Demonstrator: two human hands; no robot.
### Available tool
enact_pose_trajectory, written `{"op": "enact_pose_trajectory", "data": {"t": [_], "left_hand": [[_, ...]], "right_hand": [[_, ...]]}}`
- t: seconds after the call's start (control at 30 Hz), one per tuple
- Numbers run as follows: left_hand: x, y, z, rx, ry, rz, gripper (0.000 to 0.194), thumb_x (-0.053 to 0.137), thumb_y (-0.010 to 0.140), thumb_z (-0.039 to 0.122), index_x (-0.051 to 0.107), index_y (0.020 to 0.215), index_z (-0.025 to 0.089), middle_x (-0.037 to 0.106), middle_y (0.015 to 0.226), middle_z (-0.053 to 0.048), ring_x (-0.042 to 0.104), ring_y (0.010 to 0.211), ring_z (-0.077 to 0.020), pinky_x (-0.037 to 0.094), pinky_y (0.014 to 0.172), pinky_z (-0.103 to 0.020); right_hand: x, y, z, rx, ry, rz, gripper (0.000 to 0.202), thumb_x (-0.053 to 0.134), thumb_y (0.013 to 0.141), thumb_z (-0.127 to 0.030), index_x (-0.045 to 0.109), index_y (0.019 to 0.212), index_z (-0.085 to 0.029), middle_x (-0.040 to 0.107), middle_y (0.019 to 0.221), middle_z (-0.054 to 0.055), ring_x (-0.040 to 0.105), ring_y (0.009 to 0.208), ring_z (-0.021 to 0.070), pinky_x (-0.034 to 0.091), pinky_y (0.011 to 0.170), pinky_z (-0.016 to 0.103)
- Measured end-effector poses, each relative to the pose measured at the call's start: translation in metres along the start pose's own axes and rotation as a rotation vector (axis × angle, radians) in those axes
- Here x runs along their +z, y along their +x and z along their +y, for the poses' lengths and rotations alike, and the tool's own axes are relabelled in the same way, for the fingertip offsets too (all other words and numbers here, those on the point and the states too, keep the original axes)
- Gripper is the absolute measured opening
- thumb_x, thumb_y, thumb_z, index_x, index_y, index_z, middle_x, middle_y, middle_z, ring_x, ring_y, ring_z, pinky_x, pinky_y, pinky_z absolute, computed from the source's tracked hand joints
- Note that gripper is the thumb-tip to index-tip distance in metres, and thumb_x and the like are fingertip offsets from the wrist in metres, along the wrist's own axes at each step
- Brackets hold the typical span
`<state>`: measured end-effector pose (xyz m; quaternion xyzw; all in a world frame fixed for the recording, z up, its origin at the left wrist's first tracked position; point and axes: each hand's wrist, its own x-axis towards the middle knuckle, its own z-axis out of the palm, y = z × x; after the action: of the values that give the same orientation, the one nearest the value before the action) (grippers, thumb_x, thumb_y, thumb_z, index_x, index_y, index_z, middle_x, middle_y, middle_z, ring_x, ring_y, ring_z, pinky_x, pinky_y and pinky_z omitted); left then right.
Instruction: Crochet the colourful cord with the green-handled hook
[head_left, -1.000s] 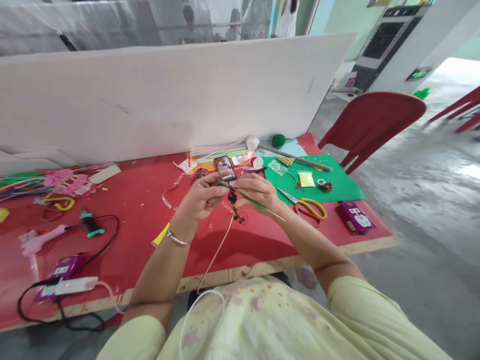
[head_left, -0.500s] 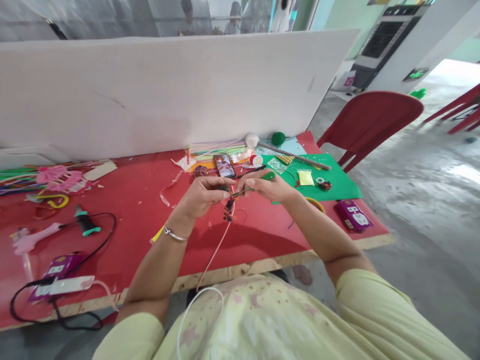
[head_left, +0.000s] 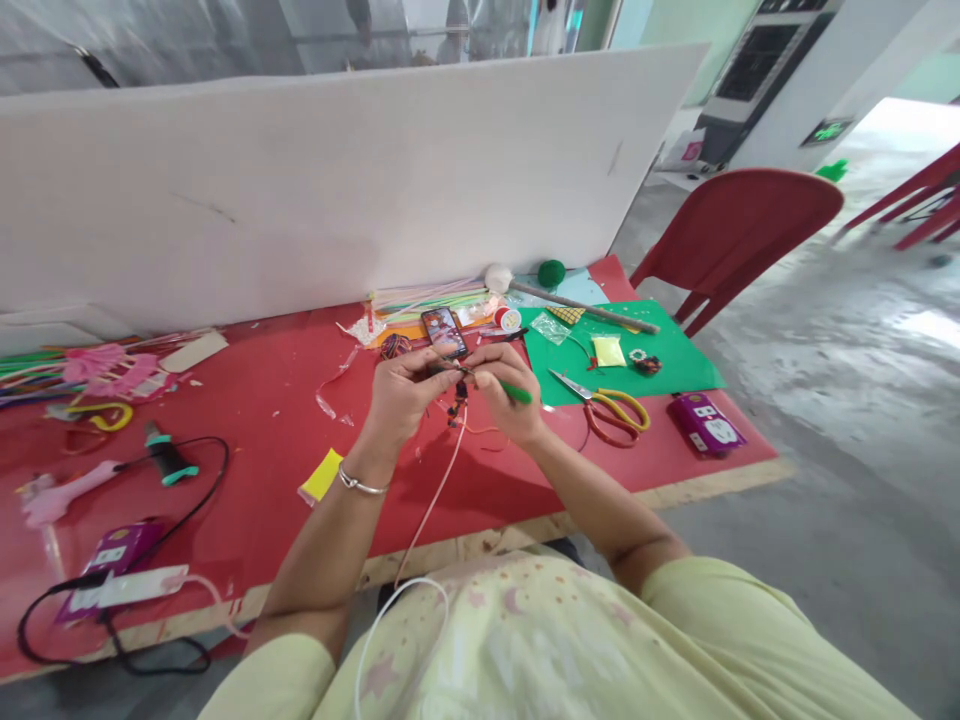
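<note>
My left hand [head_left: 405,392] is closed, its thumb and fingertips pinching a small dark, multicoloured yarn piece [head_left: 456,402] that hangs below them. Close against it, my right hand [head_left: 508,392] is closed round a crochet hook [head_left: 517,393] with a green handle; its thin tip is mostly hidden by the fingers at the yarn. Behind the left fingertips lies a ball of multicoloured yarn [head_left: 394,346]. A phone [head_left: 443,331] with a lit screen rests just beyond both hands. A pink cable [head_left: 435,492] runs from below the hands toward the table's front edge.
Scissors [head_left: 600,405] and a purple box [head_left: 706,425] lie to the right, near a green sheet [head_left: 686,362]. On the left are a yellow packet [head_left: 322,476], a pink glue gun [head_left: 71,492] and black cords. A white board [head_left: 337,190] stands behind the table.
My right hand has drawn down and left, closer to the left hand, and the green handle now points down to the right. The scissors have come into full view.
</note>
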<state>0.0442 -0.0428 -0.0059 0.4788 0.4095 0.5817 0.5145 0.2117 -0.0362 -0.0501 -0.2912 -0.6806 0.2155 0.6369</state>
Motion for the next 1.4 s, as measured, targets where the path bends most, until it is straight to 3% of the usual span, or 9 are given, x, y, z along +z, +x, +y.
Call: {"op": "enact_pose_trajectory", "data": {"t": [0.1,0.3,0.53,1.03,1.13,1.27,1.33,1.4], "left_hand": [[0.009,-0.003,-0.005,0.030,-0.041,0.044,0.041,0.097,0.055,0.020,0.086,0.094,0.018,0.075,0.080,-0.003,0.063,0.068,-0.0107,0.051,0.062,-0.022],[0.009,-0.008,-0.001,-0.272,-0.303,-0.056,0.045,0.098,0.053,0.020,0.085,0.096,0.016,0.064,0.064,0.002,0.041,0.045,-0.0014,0.023,0.041,-0.016],[-0.009,-0.010,0.010,-0.246,-0.267,-0.061,0.045,0.094,0.055,0.015,0.085,0.099,0.017,0.066,0.067,0.001,0.039,0.045,-0.0002,0.023,0.041,-0.016],[-0.023,-0.005,0.020,-0.272,-0.101,-0.219,0.037,0.090,0.056,0.014,0.087,0.093,0.014,0.059,0.056,0.000,0.041,0.045,-0.0035,0.027,0.044,-0.019],[-0.025,-0.003,0.021,-0.294,-0.070,-0.267,0.033,0.090,0.056,0.015,0.087,0.089,0.013,0.063,0.058,-0.002,0.044,0.046,-0.0048,0.030,0.045,-0.020],[-0.020,-0.003,0.017,-0.295,-0.063,-0.307,0.029,0.089,0.056,0.016,0.087,0.084,0.015,0.064,0.058,-0.002,0.047,0.048,-0.0069,0.032,0.046,-0.021],[-0.011,-0.005,0.011,-0.233,-0.060,-0.279,0.031,0.088,0.058,0.018,0.087,0.089,0.017,0.062,0.057,0.000,0.045,0.048,-0.0070,0.034,0.048,-0.022],[0.002,-0.009,0.002,-0.068,-0.003,-0.158,0.038,0.087,0.062,0.016,0.086,0.100,0.020,0.066,0.066,0.001,0.048,0.053,-0.0079,0.039,0.052,-0.023]], "right_hand": [[0.005,-0.007,0.009,-0.272,-0.198,0.057,0.018,0.065,0.099,-0.039,0.073,0.096,-0.023,0.072,0.103,0.010,0.070,0.096,0.0231,0.059,0.087,0.043],[0.004,-0.015,0.030,-0.407,-0.258,0.080,0.032,0.065,0.096,-0.054,0.072,0.103,-0.024,0.071,0.104,0.012,0.071,0.095,0.0268,0.060,0.085,0.048],[-0.019,0.008,0.004,-0.372,-0.088,-0.179,0.031,0.065,0.098,-0.050,0.074,0.112,-0.024,0.073,0.109,0.011,0.072,0.099,0.0233,0.060,0.086,0.041],[-0.053,0.039,-0.025,-0.455,-0.148,-0.517,0.017,0.070,0.098,-0.030,0.073,0.113,-0.023,0.072,0.114,0.010,0.068,0.105,0.0220,0.060,0.090,0.040],[-0.061,0.043,-0.028,-0.369,-0.053,-0.550,0.014,0.069,0.098,-0.031,0.076,0.107,-0.022,0.072,0.110,0.009,0.069,0.101,0.0206,0.060,0.084,0.037],[-0.059,0.034,-0.020,-0.074,0.137,-0.526,0.022,0.068,0.099,-0.039,0.079,0.093,-0.021,0.070,0.109,0.008,0.068,0.103,0.0197,0.060,0.088,0.037],[-0.044,0.021,-0.012,0.146,0.274,-0.446,0.030,0.065,0.099,-0.046,0.078,0.090,-0.021,0.069,0.110,0.008,0.068,0.103,0.0192,0.060,0.088,0.036],[-0.022,0.005,-0.005,0.386,0.432,-0.252,0.038,0.058,0.101,-0.055,0.074,0.101,-0.021,0.067,0.097,0.004,0.066,0.084,0.0137,0.060,0.076,0.028]]}}
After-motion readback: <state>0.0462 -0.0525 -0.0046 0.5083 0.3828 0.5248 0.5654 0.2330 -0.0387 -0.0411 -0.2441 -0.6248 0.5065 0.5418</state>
